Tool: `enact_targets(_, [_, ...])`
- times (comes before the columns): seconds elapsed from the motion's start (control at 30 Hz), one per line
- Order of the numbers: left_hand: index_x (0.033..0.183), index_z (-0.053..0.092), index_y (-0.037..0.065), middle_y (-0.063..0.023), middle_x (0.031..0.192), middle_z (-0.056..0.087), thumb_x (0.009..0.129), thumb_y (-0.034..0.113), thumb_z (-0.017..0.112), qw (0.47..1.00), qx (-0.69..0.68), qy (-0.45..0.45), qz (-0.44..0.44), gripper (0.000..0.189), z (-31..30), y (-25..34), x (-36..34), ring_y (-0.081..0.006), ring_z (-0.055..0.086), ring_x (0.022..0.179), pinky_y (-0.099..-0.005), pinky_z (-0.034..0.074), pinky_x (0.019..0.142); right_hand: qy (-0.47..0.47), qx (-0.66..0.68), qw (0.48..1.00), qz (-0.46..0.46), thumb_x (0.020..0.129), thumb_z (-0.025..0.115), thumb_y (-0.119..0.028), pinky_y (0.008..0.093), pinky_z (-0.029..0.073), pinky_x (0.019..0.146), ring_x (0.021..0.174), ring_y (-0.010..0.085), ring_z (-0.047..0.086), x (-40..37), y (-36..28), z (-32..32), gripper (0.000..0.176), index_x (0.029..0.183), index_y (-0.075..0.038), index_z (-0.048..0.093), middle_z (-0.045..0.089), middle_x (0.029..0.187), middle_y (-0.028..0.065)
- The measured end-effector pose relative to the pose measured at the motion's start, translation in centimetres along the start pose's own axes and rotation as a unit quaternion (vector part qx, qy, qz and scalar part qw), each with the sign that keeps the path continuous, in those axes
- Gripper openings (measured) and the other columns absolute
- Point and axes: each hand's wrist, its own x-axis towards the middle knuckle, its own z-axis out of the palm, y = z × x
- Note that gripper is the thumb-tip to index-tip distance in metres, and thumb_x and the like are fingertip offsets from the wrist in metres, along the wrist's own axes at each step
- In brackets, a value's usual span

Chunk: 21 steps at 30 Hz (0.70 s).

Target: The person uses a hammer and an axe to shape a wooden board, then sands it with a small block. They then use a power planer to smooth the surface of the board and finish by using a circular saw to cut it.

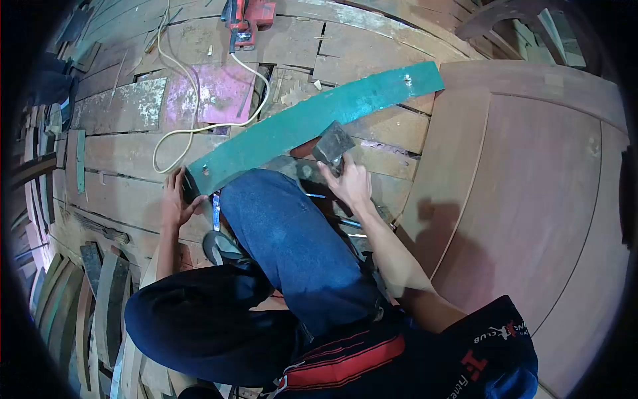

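A long, slightly curved green board point(299, 120) lies slantwise across the plank floor in front of my knees. At its lower left end is my left hand point(176, 199), thumb and fingers spread around the end of the board. My right hand point(349, 183) is closed on a dark square-headed tool point(333, 141), which looks like a mallet, beside the board's lower edge. The tool's handle is mostly hidden by my fingers. Whether its head touches the board cannot be made out.
A large wooden panel point(531, 173) fills the right side. A red power tool point(247, 20) with a pale cord point(174, 151) sits at the top. Curved wood pieces point(109, 306) are stacked at the lower left. A pink patch point(212, 93) marks the floor.
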Motion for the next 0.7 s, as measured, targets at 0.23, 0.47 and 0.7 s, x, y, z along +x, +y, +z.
enact_targets(0.23, [0.149, 0.036, 0.002, -0.0216, 0.143, 0.044, 0.069, 0.041, 0.087, 1.000, 0.010, -0.001, 0.014, 0.103, 0.1, -0.4, 0.1, -0.0421, 0.044, 0.130, -0.0491, 0.039, 0.110, -0.080, -0.001, 0.987, -0.137, 0.082, 0.070, -0.059, 0.0526, 0.057, 0.064, 0.067, 0.0428, 0.070, -1.9, 0.5, 0.6, 0.063, 0.097, 0.001, 0.062, 0.070, 0.076, 0.0231])
enact_targets(0.47, [0.149, 0.035, 0.002, -0.0213, 0.144, 0.043, 0.068, 0.038, 0.088, 1.000, 0.005, -0.014, -0.008, 0.104, 0.0, -0.1, 0.2, -0.0420, 0.043, 0.132, -0.0492, 0.039, 0.111, -0.059, -0.006, 0.998, -0.005, 0.082, 0.070, -0.058, 0.0525, 0.056, 0.062, 0.065, 0.0433, 0.069, -3.2, -0.4, 1.0, 0.059, 0.092, -0.001, 0.061, 0.068, 0.069, 0.0232])
enact_targets(0.7, [0.149, 0.036, 0.002, -0.0223, 0.143, 0.044, 0.069, 0.042, 0.087, 1.000, 0.021, -0.003, 0.008, 0.103, 0.3, -0.6, 0.0, -0.0426, 0.043, 0.131, -0.0491, 0.039, 0.111, -0.040, -0.031, 0.999, -0.009, 0.082, 0.068, -0.062, 0.0518, 0.057, 0.061, 0.065, 0.0428, 0.070, -2.9, 1.0, -0.7, 0.065, 0.094, 0.003, 0.063, 0.067, 0.065, 0.0244])
